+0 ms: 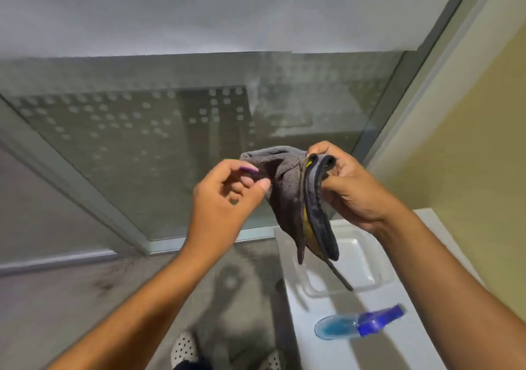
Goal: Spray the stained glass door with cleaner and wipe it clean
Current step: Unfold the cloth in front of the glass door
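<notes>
Now, the tall stained glass door (pixel 176 130) with its dotted frosted pattern fills the view ahead, and it looks hazy, with a pale streak running down near its right side that may be cleaner sliding down the pane, though that is hard to call for sure. Just in front of it, not touching the glass, hangs the grey microfibre cloth with a dark edge and yellow underside (pixel 296 196), bunched and drooping between both hands. The left hand (pixel 225 198) has thumb and forefinger closed in a pinch on the cloth's left fold, the other fingers (pixel 250 169) loosely curled; the right hand (pixel 350 193) is wrapped shut around the cloth's right edge, holding it up. Down at lower right, the small clear spray bottle of blue liquid with a blue top (pixel 358 324) lies on its side on the white desk (pixel 421 349), well away from both hands, near a clear shallow plastic tray (pixel 367 273). Below, white perforated shoes (pixel 185 347) stand on the grey floor (pixel 71 307). My read: spraying looks finished, since the bottle is set down, and the cloth is being folded or readied. The wiping itself appears not yet started here, so most of the cleaning is left.
</notes>
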Action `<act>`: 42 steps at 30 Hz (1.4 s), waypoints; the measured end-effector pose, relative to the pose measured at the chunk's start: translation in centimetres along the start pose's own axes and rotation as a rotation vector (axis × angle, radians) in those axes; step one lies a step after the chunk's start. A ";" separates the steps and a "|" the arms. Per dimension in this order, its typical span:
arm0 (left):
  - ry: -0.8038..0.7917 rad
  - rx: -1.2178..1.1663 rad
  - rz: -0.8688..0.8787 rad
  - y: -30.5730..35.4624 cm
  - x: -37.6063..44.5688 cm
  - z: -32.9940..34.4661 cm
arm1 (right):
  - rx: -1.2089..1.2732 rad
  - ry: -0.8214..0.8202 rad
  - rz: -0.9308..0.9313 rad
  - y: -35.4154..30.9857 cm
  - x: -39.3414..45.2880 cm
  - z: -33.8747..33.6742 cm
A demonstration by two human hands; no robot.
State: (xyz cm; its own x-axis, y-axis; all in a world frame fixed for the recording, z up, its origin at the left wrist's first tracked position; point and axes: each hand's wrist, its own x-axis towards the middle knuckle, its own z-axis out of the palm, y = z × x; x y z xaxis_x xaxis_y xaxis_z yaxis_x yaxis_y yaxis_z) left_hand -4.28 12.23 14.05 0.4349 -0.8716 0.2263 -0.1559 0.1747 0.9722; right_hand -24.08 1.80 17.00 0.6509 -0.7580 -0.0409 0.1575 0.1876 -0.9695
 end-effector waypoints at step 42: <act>1.106 0.176 0.228 4.5 -5.8 -74.0 | 0.285 -0.428 -0.086 7.6 34.1 58.6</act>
State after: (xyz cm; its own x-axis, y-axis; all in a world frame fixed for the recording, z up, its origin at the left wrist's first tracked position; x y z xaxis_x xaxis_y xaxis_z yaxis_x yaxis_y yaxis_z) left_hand 58.13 51.92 21.55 0.9095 0.0684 0.4101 -0.4157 0.1348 0.8995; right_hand 42.82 13.94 22.34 0.8629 -0.4657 0.1962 0.3807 0.3440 -0.8583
